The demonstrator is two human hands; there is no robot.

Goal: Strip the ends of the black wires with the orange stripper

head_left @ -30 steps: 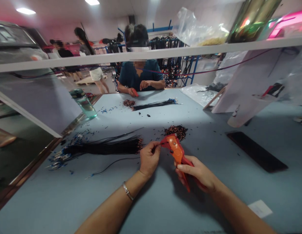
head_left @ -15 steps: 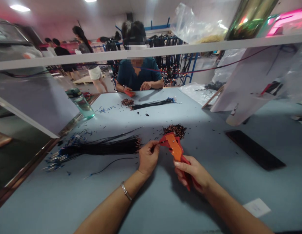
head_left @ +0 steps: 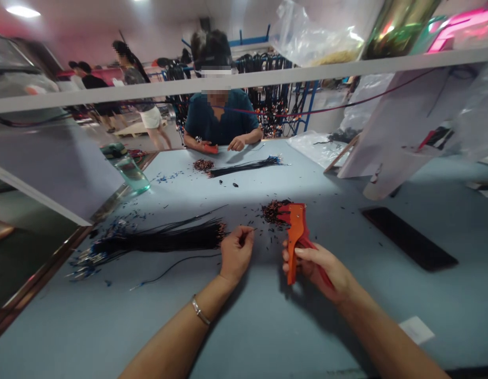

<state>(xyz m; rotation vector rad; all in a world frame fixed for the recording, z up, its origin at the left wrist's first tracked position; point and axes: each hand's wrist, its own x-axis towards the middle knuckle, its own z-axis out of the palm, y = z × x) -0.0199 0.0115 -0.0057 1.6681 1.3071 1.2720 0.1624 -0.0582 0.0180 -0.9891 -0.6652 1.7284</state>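
My right hand (head_left: 313, 260) is wrapped around the handles of an orange and red wire stripper (head_left: 296, 223). The tool's head points left, over the edge of a pile of small black and copper-coloured scraps (head_left: 272, 211). In my left hand (head_left: 236, 250), thumb and forefinger pinch a thin black wire (head_left: 175, 262) whose short end sticks out to the right. That wire trails left along the table to a blue-tipped end. Beyond my left hand lies a thick bundle of black wires (head_left: 169, 237), with copper ends to the right and blue and metal ends to the left.
Across the table (head_left: 244, 326) sits a co-worker (head_left: 222, 118) with an orange-red tool and a smaller wire bundle (head_left: 246, 167). A bottle (head_left: 131, 171) stands at the left edge. A dark flat slab (head_left: 409, 237) and a white paper (head_left: 416, 330) lie right. A white bar (head_left: 244, 80) crosses above.
The wire stripper has come away from the wire end, moving right, and its handles have spread wider. My left hand still pinches the wire, slightly further left in view.
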